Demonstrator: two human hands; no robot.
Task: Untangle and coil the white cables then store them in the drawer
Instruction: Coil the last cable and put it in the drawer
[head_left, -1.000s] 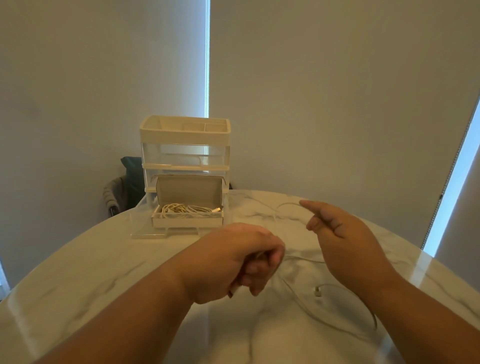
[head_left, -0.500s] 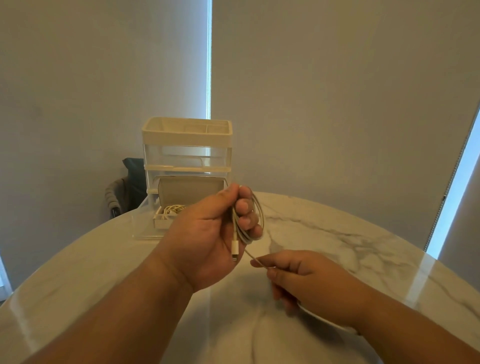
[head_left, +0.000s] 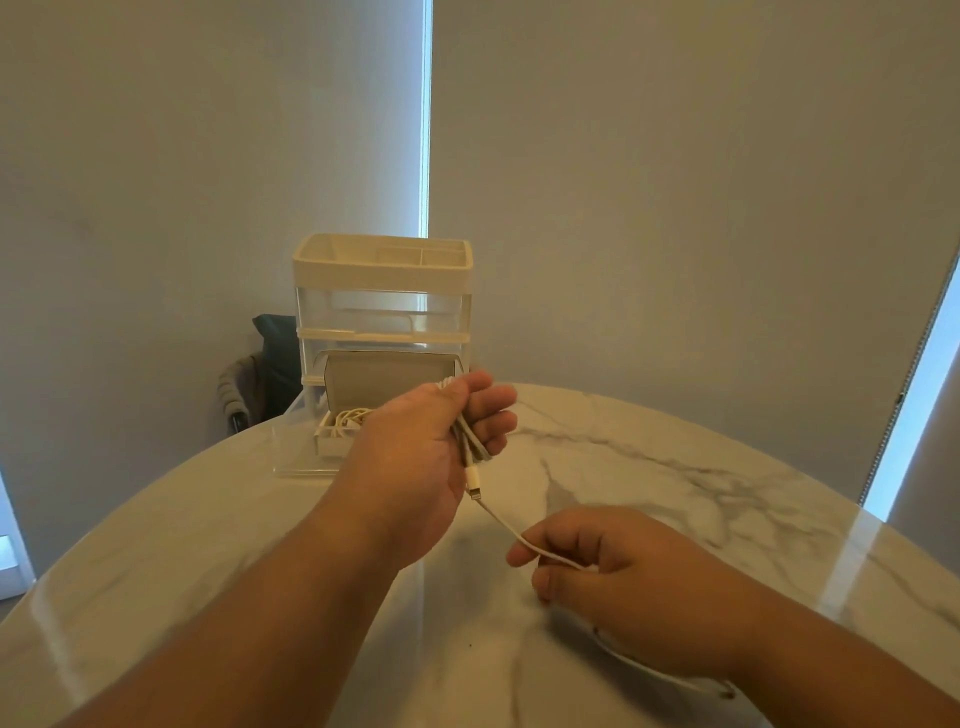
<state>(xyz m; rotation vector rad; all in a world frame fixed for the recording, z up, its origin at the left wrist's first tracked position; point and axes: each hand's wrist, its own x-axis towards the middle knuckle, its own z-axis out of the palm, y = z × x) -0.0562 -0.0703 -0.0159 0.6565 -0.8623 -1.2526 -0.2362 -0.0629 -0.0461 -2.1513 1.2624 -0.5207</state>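
Observation:
My left hand (head_left: 415, 462) is raised above the marble table and grips several loops of a white cable (head_left: 470, 441); a plug end hangs just below the palm. From there the cable runs taut down to my right hand (head_left: 623, 571), which pinches it low over the table. A loose stretch of the same cable lies on the table under my right wrist. Behind my left hand the bottom drawer (head_left: 332, 441) of the cream organizer (head_left: 382, 270) stands pulled out, with another coiled white cable (head_left: 348, 418) inside.
The round marble table (head_left: 675, 467) spreads around both arms. The organizer stands at its far edge, its upper tiers see-through. A dark chair with cloth on it (head_left: 254, 384) sits behind the table at left. Grey blinds fill the background.
My left hand rose from the table holding the loops and turned palm-right. My right hand dropped from mid-air and now pinches the cable lower and nearer, drawing the strand taut.

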